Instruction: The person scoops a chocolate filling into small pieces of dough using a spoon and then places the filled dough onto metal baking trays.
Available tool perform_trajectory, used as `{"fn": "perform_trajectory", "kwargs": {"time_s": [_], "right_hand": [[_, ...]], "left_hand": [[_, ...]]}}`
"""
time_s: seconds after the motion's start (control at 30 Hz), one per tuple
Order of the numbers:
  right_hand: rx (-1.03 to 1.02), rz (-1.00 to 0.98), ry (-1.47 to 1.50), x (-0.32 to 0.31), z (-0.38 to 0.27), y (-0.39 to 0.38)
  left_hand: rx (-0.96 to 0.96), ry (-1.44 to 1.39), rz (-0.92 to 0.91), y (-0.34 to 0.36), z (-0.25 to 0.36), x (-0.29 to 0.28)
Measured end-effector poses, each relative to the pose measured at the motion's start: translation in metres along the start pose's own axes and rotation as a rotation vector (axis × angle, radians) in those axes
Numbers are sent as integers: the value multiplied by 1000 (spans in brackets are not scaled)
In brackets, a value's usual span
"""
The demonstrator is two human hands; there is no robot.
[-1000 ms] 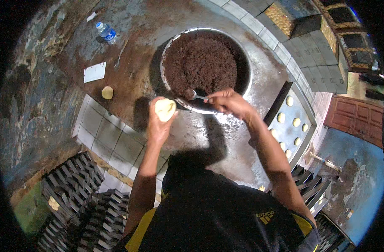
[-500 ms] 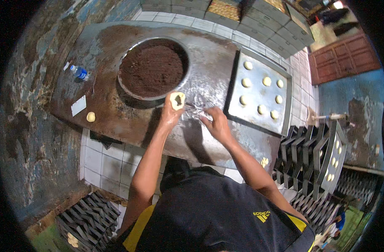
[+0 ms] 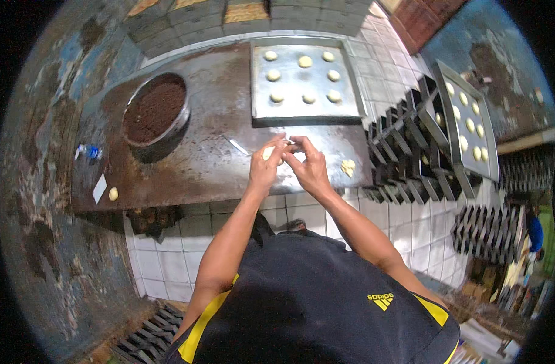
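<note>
- The left hand (image 3: 266,165) cups a pale piece of dough (image 3: 269,153) above the dark metal counter (image 3: 198,164); its grip is curled closed around the piece, fingers folded up over it.
- The right hand (image 3: 306,162) meets the left from the other side; its fingertips pinch at the top of the same dough, so this grip is nearly shut too; exactly how much dough sits between the fingers is hidden.
- A spoon (image 3: 238,146) lies flat on the counter just left of the hands, apart from both.
- A round metal bowl (image 3: 179,119) of dark brown filling (image 3: 153,110) stands well to the left at the back.
- Straight behind the hands a flat baking tray (image 3: 350,108) carries finished dough balls (image 3: 304,61) in rows; its near strip is bare.
- A loose scrap of dough (image 3: 348,166) sits near the counter's right edge; another small dough ball (image 3: 113,193) lies far left beside a white slip of paper (image 3: 99,188).
- Risks, as a judgement: pinching too hard could tear the thin skin and let filling show; an unsealed seam could open later; the dough is held over the counter's front part, so a slip could drop it toward the tiled front (image 3: 301,215); the scrap near the right edge could be knocked off by the right forearm.
</note>
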State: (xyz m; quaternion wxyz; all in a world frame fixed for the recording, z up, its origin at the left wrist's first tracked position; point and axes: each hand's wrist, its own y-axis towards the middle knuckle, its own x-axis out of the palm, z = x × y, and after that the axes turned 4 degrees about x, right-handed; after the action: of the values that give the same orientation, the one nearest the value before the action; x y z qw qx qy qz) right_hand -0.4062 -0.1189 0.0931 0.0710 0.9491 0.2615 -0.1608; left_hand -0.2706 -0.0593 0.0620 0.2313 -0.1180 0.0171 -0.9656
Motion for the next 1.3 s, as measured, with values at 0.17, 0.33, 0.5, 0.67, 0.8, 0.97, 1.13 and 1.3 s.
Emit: {"fn": "perform_trajectory", "kwargs": {"time_s": [0.17, 0.33, 0.5, 0.67, 0.8, 0.97, 1.13, 1.3], "right_hand": [[292, 31, 603, -49, 43, -5], [124, -124, -186, -80, 27, -19], [211, -158, 230, -86, 58, -28], [91, 465, -360, -106, 155, -19], [-89, 313, -824, -113, 157, -27], [146, -313, 389, -118, 65, 16], [-266, -433, -223, -107, 19, 78], [-411, 183, -150, -60, 47, 115]], "left_hand": [[474, 633, -231, -13, 10, 46], [180, 646, -502, -10, -8, 55], [311, 847, -590, 9, -64, 46], [-314, 303, -405, 3, -71, 38], [-96, 283, -346, -6, -38, 49], [17, 164, -368, 2, -10, 78], [-104, 363, -363, 51, 8, 66], [-207, -210, -184, 128, 4, 51]]}}
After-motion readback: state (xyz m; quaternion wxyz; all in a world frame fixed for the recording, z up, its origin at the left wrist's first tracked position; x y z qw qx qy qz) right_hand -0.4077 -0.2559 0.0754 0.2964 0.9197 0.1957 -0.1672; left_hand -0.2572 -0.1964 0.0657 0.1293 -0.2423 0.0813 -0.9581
